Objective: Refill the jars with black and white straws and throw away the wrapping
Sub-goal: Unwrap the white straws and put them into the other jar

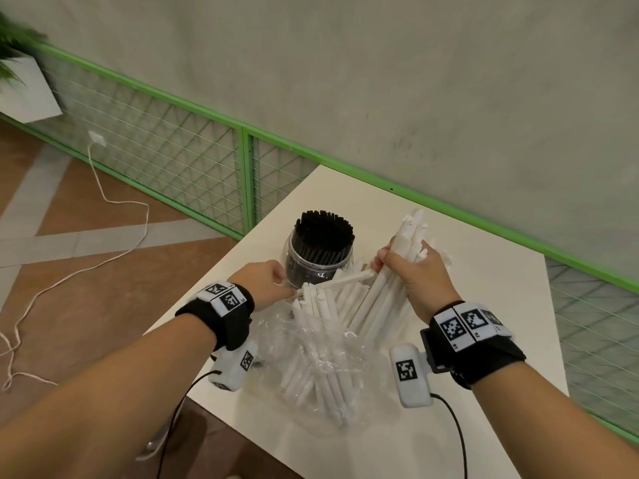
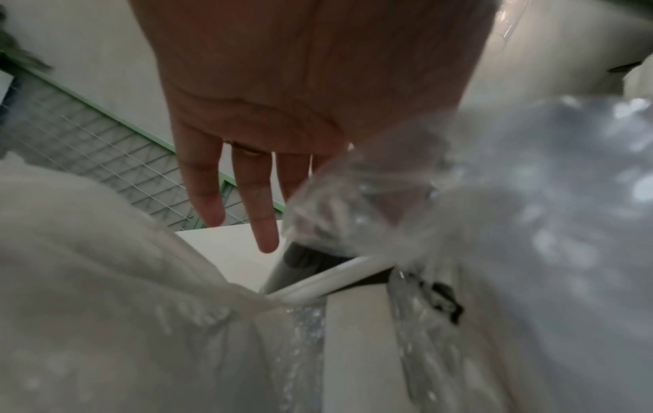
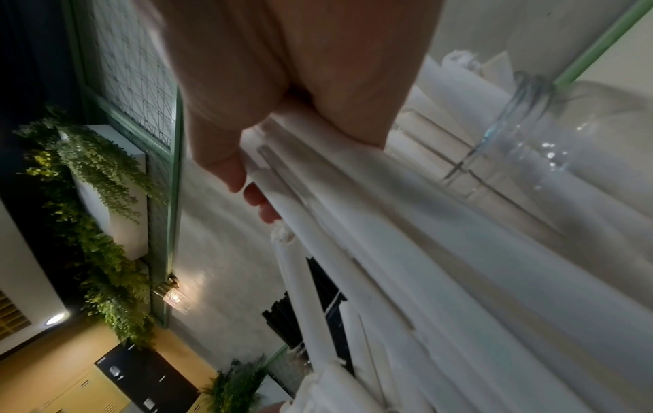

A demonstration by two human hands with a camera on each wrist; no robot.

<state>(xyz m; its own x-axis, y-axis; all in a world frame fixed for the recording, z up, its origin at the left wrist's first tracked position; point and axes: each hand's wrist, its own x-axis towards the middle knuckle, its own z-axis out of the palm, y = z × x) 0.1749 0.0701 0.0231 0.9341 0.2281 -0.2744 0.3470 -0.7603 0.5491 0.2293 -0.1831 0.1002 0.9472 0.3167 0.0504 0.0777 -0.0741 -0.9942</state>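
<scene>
White counter point(image 1: 484, 340) under my hands carries everything I am working with. Nearest me, just below both wrists, lies the crumpled clear wrapping point(image 1: 311, 344), torn open, with a heap of white straws point(image 1: 321, 382) still inside it and spilling out toward the hands. My left hand point(image 1: 266, 283) reaches into the top of that heap; from the head view it seems to pinch the end of a single white straw point(image 1: 345, 279) lying crosswise, but its wrist view shows two fingers point(image 2: 259, 212) held straight and the rest hidden behind plastic, so I cannot tell its grasp for sure. My right hand point(image 1: 420, 274) is clenched round a thick bundle of white straws point(image 1: 409, 233), their tips pointing up and away from me. Just past the left hand stands the jar of black straws point(image 1: 320, 250), packed full. Beside the right hand, seen only from its wrist camera, is a clear jar point(image 3: 565, 145); how full it is I cannot make out.

I judge the black half done. The white straws are mid-transfer: one bundle in hand, many in the wrapping, and the wrapping itself yet to be thrown away.
</scene>
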